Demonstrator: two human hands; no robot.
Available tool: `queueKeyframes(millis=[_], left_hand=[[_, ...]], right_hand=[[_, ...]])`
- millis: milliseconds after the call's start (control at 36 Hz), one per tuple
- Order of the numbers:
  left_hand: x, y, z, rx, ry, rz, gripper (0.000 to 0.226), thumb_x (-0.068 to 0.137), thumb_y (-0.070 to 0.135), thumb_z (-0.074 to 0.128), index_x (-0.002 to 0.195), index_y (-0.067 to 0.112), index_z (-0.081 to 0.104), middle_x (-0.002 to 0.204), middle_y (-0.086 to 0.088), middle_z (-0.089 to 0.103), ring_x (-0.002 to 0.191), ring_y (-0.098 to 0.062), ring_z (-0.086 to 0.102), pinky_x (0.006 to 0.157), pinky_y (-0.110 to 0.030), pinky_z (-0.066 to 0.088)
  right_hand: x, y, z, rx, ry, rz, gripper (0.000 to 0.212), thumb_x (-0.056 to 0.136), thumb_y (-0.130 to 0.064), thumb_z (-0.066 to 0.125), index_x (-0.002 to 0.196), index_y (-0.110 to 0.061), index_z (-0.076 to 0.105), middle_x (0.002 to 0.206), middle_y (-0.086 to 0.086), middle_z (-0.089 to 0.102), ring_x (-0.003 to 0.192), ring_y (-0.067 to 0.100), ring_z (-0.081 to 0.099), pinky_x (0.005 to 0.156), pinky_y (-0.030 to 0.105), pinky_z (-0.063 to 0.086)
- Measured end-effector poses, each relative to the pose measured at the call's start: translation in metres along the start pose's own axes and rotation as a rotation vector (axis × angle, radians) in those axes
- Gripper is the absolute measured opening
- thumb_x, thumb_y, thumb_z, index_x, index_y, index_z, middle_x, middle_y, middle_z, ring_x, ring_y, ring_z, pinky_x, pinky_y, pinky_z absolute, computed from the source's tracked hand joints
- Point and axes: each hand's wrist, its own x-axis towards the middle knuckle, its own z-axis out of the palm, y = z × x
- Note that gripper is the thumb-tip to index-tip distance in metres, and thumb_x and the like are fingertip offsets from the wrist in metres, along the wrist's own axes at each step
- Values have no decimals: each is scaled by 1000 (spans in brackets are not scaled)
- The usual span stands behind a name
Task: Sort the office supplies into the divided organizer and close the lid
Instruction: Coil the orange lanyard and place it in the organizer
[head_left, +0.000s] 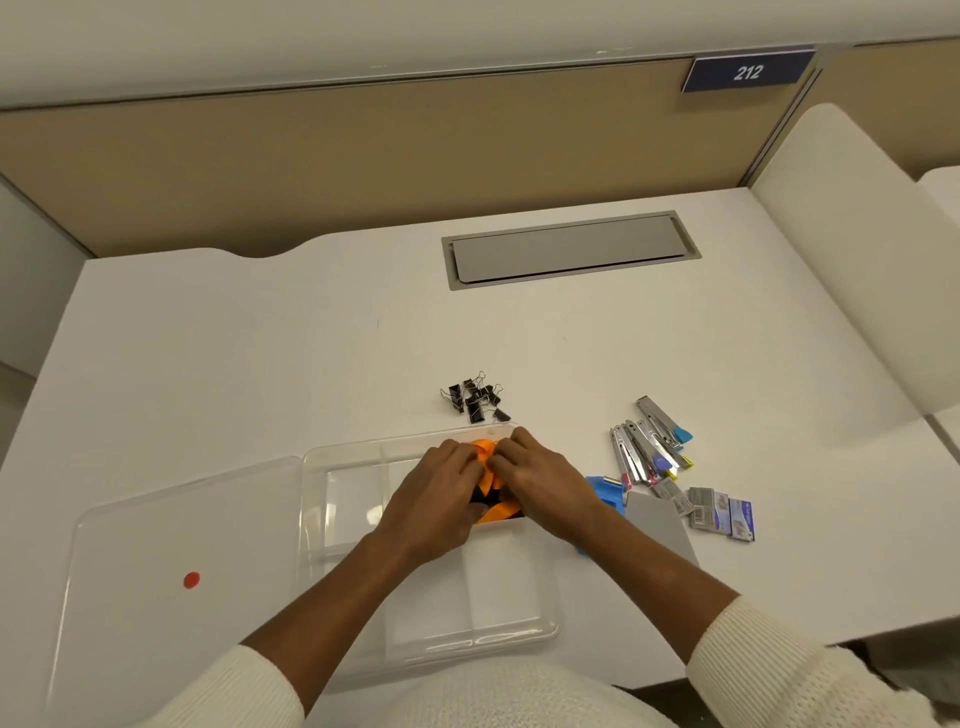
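Observation:
A clear divided organizer (343, 525) lies open on the white desk, its clear lid (171, 545) with a red dot flat to the left. My left hand (434, 493) and my right hand (545, 480) meet over the far right compartment, both closed on orange and black items (491, 506) there; what these items are cannot be told. A pile of black binder clips (475, 397) sits just beyond the organizer. Metal staple removers (649, 447) with coloured ends lie to the right, with small staple boxes (722, 512) near them.
A blue object (605, 491) and a grey card (662, 525) lie right of the organizer, partly under my right forearm. A grey cable hatch (569, 249) is set in the desk's far side. A tan partition stands behind, a white chair arm to the right.

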Motion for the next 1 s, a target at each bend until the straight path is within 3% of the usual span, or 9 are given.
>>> queueKeyframes(millis=[83, 194, 361, 472, 528, 611, 806, 917, 1000], left_hand=[[0, -4, -2, -13, -6, 46, 23, 91, 38, 62, 104, 19, 64, 116, 4, 64, 111, -20, 54, 96, -32, 45], [-1, -7, -9, 97, 8, 84, 29, 88, 49, 50, 100, 28, 65, 113, 11, 66, 127, -14, 51, 122, -45, 24], [-1, -11, -5, 209, -108, 114, 58, 80, 65, 56, 118, 23, 66, 134, 1, 61, 131, -25, 50, 121, -44, 25], [5, -9, -3, 216, -127, 136, 69, 77, 84, 45, 104, 27, 73, 124, 2, 66, 124, -24, 54, 115, -43, 32], [8, -11, -5, 195, -140, 136, 58, 86, 76, 44, 100, 29, 74, 120, 6, 66, 121, -22, 54, 111, -41, 33], [12, -11, -4, 245, -177, 138, 27, 89, 46, 59, 105, 30, 74, 120, 7, 65, 122, -22, 52, 108, -38, 33], [15, 7, 2, 336, -204, 15, 23, 81, 38, 74, 97, 23, 79, 108, 1, 72, 109, -25, 58, 102, -41, 41], [13, 11, 1, 331, -206, -26, 26, 79, 37, 75, 102, 24, 77, 114, 2, 72, 110, -25, 59, 105, -42, 41], [14, 17, -6, 301, -229, -30, 29, 82, 37, 71, 109, 27, 74, 121, 3, 68, 116, -25, 56, 108, -42, 38]], right_hand=[[3, -2, 6, -24, 28, -1, 37, 81, -33, 80, 107, -14, 62, 103, 2, 60, 100, 20, 48, 63, 31, 53], [7, 0, -4, -122, 77, -22, 11, 86, -29, 68, 88, -18, 68, 87, -4, 68, 104, 24, 50, 82, 36, 42], [-1, 10, -25, -89, -74, -52, 6, 87, -27, 64, 88, -23, 68, 87, -6, 71, 97, 22, 59, 95, 41, 38], [-6, 10, -17, -103, -147, -63, 19, 81, -27, 75, 100, -26, 71, 98, -9, 74, 101, 18, 62, 112, 46, 30], [-7, 6, -14, -66, -111, -47, 15, 84, -31, 74, 97, -25, 72, 95, -7, 74, 97, 20, 64, 112, 44, 32], [-6, 3, -12, -40, -38, -11, 9, 80, -25, 76, 86, -22, 70, 82, -3, 70, 85, 21, 64, 109, 45, 38], [-3, 1, 0, -62, 69, 9, 16, 75, -17, 79, 88, -15, 68, 82, 2, 70, 84, 23, 64, 115, 45, 34], [-5, 8, 7, 3, 99, -34, 22, 81, -28, 73, 101, -19, 72, 95, 0, 73, 101, 23, 64, 116, 43, 32], [-18, 14, -3, 144, 253, -65, 34, 81, -23, 68, 114, -20, 73, 115, 2, 72, 121, 27, 56, 106, 41, 38]])
